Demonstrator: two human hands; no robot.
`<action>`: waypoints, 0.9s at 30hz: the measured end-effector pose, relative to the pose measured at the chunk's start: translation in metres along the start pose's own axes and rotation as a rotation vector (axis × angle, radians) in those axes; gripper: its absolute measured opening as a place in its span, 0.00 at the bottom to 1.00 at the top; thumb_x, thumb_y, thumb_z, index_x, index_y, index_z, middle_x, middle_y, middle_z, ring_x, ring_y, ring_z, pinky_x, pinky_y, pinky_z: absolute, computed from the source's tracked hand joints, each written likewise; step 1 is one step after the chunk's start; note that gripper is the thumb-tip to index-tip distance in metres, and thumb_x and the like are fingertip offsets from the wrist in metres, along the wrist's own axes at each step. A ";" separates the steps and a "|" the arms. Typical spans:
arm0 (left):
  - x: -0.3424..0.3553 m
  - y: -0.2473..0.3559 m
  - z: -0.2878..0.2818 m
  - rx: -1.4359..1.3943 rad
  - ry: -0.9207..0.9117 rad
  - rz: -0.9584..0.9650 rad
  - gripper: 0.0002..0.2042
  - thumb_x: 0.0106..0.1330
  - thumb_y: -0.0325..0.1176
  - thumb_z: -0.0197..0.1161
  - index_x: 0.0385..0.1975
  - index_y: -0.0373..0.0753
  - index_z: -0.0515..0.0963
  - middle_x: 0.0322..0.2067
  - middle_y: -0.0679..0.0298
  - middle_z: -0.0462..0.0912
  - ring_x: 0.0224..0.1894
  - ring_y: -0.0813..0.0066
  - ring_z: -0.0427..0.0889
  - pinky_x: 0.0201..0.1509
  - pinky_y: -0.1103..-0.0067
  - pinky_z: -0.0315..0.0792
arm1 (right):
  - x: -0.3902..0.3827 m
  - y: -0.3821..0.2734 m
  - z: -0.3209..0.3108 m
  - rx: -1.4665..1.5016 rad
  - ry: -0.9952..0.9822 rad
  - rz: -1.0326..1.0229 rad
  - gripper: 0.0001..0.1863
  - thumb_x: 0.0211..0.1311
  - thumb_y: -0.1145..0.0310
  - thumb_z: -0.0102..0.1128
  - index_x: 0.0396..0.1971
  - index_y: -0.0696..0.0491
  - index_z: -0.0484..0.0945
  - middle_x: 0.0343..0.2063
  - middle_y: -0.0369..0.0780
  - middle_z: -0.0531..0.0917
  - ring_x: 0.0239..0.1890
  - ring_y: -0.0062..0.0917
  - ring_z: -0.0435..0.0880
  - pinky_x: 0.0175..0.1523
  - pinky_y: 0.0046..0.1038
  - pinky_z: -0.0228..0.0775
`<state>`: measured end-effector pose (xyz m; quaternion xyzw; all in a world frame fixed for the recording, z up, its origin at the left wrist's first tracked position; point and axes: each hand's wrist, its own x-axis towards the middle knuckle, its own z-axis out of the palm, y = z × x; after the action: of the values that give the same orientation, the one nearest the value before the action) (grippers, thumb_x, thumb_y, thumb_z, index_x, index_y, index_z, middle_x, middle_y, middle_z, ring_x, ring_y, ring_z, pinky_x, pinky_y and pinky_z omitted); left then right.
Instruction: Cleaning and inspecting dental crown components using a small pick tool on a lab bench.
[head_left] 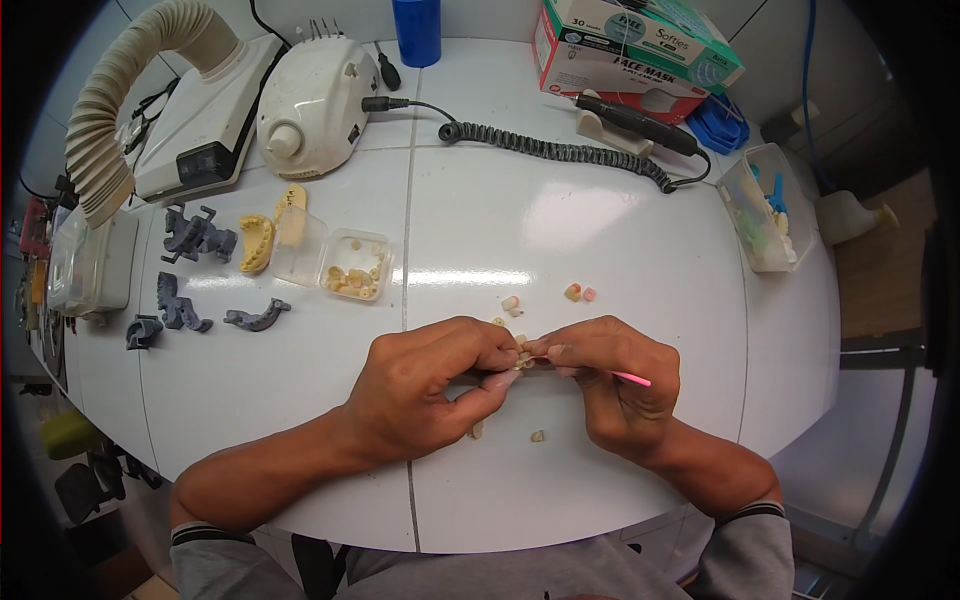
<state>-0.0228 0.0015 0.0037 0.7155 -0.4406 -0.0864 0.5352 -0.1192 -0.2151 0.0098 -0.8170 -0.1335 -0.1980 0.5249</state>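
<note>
My left hand (425, 385) is closed in a pinch over the middle of the table. Between its fingertips is a small tooth-coloured dental crown (522, 361), partly hidden by the fingers. Close against it, my right hand (628, 390) grips a thin pink applicator stick (632, 378), whose inner end reaches to the crown. Beyond the hands lie loose crowns, among them a whitish one (511, 303) and a pink-and-cream one (573, 291). Nearer me, another small crown (537, 436) rests between my forearms, and a pale piece (476, 431) shows beside my left wrist.
A small clear box (387, 268) of crowns, a yellow dental model (256, 243) and several grey models (180, 303) sit at left. Behind stand a white control unit (310, 115), a ribbed hose (95, 130), a black handpiece (640, 122), mask boxes (610, 75) and a blue cup (417, 35). A plastic tub (765, 245) stands right.
</note>
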 end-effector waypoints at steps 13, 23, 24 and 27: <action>-0.001 0.001 0.000 0.009 0.013 -0.003 0.09 0.58 0.18 0.75 0.37 0.31 0.84 0.40 0.52 0.91 0.38 0.70 0.93 0.42 0.79 0.87 | -0.004 0.003 0.001 0.012 0.029 -0.062 0.20 0.54 0.95 0.64 0.44 0.59 0.85 0.40 0.47 0.91 0.40 0.30 0.92 0.40 0.25 0.88; 0.000 0.003 0.000 0.011 0.028 -0.027 0.09 0.57 0.19 0.76 0.35 0.31 0.84 0.38 0.53 0.91 0.38 0.68 0.93 0.42 0.78 0.87 | 0.001 0.000 0.001 -0.023 0.016 -0.093 0.20 0.54 0.96 0.64 0.44 0.59 0.85 0.40 0.48 0.91 0.39 0.32 0.93 0.42 0.26 0.89; 0.000 0.003 0.000 0.010 0.033 -0.022 0.09 0.57 0.19 0.76 0.35 0.32 0.84 0.38 0.53 0.91 0.38 0.68 0.93 0.42 0.78 0.87 | 0.001 0.000 0.001 -0.017 0.011 -0.087 0.21 0.53 0.96 0.64 0.44 0.59 0.85 0.40 0.48 0.91 0.40 0.32 0.93 0.42 0.26 0.90; 0.000 0.002 0.000 0.006 0.031 -0.017 0.09 0.57 0.19 0.75 0.35 0.32 0.84 0.38 0.53 0.91 0.38 0.67 0.93 0.42 0.77 0.87 | 0.001 -0.001 0.000 -0.014 0.007 -0.082 0.21 0.53 0.96 0.64 0.44 0.60 0.85 0.41 0.48 0.91 0.40 0.32 0.93 0.42 0.26 0.90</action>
<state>-0.0240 0.0014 0.0051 0.7220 -0.4265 -0.0784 0.5392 -0.1185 -0.2143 0.0113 -0.8137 -0.1635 -0.2232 0.5113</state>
